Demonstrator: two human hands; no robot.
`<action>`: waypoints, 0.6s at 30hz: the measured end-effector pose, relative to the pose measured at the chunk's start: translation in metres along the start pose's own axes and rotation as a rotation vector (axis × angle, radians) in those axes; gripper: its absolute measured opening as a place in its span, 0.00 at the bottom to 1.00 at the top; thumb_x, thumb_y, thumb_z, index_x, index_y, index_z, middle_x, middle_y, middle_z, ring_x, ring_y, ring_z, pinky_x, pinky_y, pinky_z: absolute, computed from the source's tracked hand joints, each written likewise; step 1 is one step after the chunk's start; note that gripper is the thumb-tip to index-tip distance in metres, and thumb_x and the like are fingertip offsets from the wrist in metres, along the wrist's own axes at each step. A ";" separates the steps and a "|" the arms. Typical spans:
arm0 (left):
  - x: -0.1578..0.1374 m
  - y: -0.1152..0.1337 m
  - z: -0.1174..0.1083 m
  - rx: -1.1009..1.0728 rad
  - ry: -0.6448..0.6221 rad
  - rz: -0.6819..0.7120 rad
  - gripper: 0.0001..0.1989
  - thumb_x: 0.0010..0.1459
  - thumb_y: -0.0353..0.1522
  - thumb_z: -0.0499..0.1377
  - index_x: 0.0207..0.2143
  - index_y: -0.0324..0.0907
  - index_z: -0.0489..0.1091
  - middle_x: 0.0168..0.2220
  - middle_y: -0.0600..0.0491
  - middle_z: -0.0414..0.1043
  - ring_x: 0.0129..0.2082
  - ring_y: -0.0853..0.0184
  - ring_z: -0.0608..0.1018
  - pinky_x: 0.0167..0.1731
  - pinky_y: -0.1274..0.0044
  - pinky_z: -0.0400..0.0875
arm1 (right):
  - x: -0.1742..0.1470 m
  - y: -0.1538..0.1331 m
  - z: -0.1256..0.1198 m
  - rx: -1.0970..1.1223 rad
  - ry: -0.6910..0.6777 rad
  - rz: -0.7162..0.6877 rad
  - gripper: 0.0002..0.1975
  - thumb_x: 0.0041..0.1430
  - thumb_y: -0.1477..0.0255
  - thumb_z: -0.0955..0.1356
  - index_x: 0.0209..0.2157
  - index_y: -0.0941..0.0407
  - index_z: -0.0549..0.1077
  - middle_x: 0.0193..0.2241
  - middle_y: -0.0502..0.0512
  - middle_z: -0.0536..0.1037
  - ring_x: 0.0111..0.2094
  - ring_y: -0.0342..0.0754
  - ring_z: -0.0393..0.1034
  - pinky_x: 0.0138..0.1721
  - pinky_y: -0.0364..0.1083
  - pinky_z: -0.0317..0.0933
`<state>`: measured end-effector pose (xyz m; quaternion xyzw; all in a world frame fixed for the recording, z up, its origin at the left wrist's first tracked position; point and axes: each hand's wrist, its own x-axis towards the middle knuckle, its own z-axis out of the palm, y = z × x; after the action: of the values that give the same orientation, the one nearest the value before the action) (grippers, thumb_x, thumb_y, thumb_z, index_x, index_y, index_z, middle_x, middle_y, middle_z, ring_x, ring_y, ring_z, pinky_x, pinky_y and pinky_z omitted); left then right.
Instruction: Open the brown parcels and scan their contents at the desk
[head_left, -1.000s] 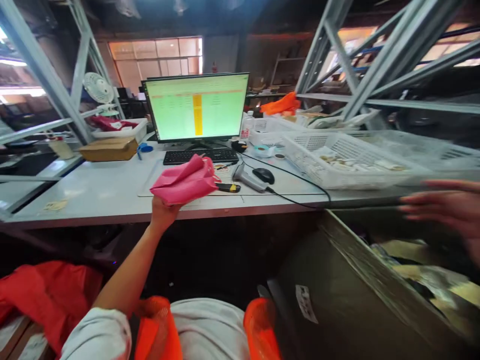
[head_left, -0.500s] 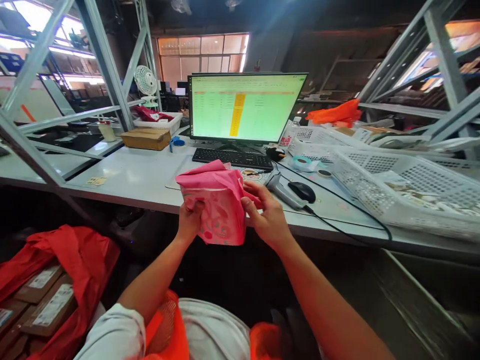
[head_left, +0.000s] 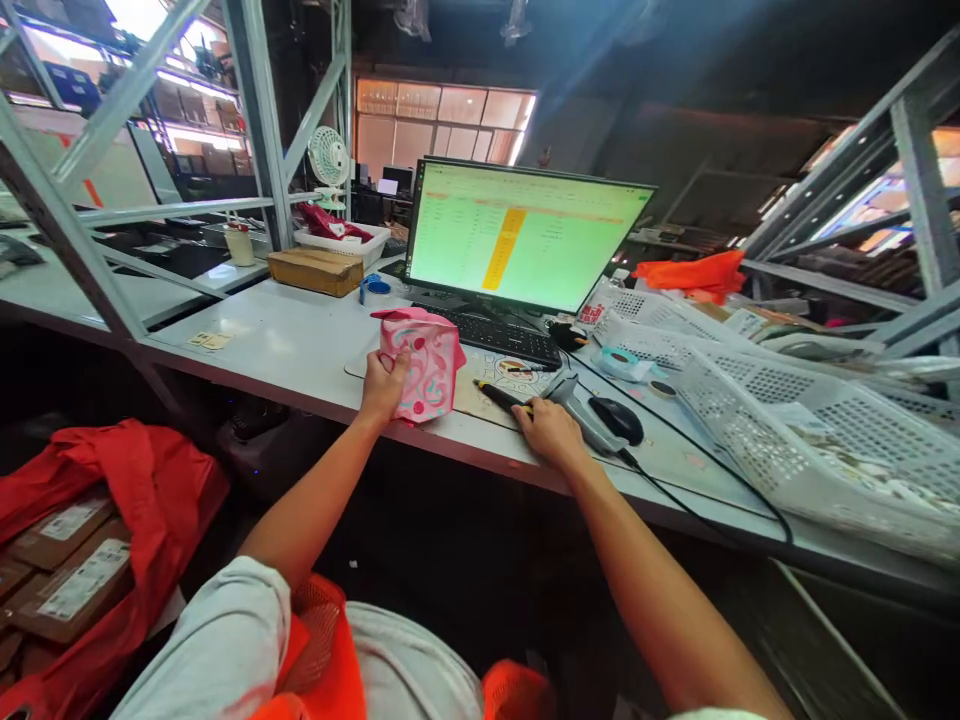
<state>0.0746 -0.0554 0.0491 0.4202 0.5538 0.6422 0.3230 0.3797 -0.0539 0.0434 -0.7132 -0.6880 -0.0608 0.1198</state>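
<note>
My left hand (head_left: 385,385) is closed round the left side of a pink patterned package (head_left: 431,375), with the thumb on its front. The package is upright at the desk's front edge, in front of the keyboard (head_left: 499,335). Further right, my right hand (head_left: 551,430) is closed on a slim black-and-yellow utility knife (head_left: 501,397), whose far end points left toward the package. No bare blade can be made out. Right beside that hand lies a grey barcode scanner (head_left: 589,415), with a black mouse (head_left: 616,420) just past it.
Behind the keyboard stands a lit monitor (head_left: 525,235). White perforated baskets (head_left: 795,440) crowd the right side, and the scanner's cable (head_left: 705,515) runs along the front edge. A cardboard box (head_left: 315,272) sits back left. Below left, a red bag (head_left: 161,480) holds several boxes (head_left: 82,585).
My right hand has left the package, moved down to the desk and closed on the utility knife. The package now shows its patterned face, still in my left hand. The view has shifted slightly.
</note>
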 end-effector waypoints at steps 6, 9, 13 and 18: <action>0.005 0.002 0.010 0.115 0.064 0.044 0.20 0.66 0.48 0.63 0.43 0.42 0.63 0.46 0.44 0.75 0.49 0.57 0.78 0.48 0.70 0.68 | -0.009 -0.038 -0.051 0.163 0.260 -0.155 0.30 0.76 0.59 0.50 0.59 0.57 0.74 0.44 0.65 0.82 0.42 0.58 0.77 0.44 0.50 0.64; 0.004 -0.002 0.017 0.138 0.083 0.051 0.19 0.68 0.49 0.59 0.42 0.42 0.63 0.44 0.44 0.75 0.48 0.57 0.78 0.48 0.70 0.69 | -0.024 -0.077 -0.058 0.278 0.363 -0.374 0.31 0.76 0.57 0.52 0.63 0.56 0.72 0.42 0.64 0.82 0.39 0.57 0.77 0.41 0.49 0.64; 0.013 -0.014 0.010 0.145 0.166 0.011 0.20 0.69 0.50 0.56 0.37 0.43 0.65 0.39 0.45 0.76 0.44 0.56 0.79 0.47 0.69 0.70 | -0.050 -0.096 -0.041 0.164 0.261 -0.467 0.29 0.76 0.58 0.53 0.65 0.55 0.72 0.34 0.63 0.82 0.34 0.56 0.76 0.35 0.48 0.62; 0.039 -0.033 -0.018 0.095 0.246 -0.076 0.27 0.69 0.56 0.50 0.34 0.42 0.67 0.37 0.42 0.77 0.43 0.54 0.80 0.47 0.67 0.71 | -0.062 -0.041 -0.024 -0.023 0.203 -0.409 0.26 0.75 0.59 0.56 0.60 0.52 0.77 0.32 0.62 0.81 0.31 0.55 0.75 0.29 0.47 0.57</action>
<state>0.0398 -0.0229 0.0229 0.3321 0.6344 0.6493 0.2564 0.3379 -0.1190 0.0543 -0.5506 -0.8018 -0.1629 0.1654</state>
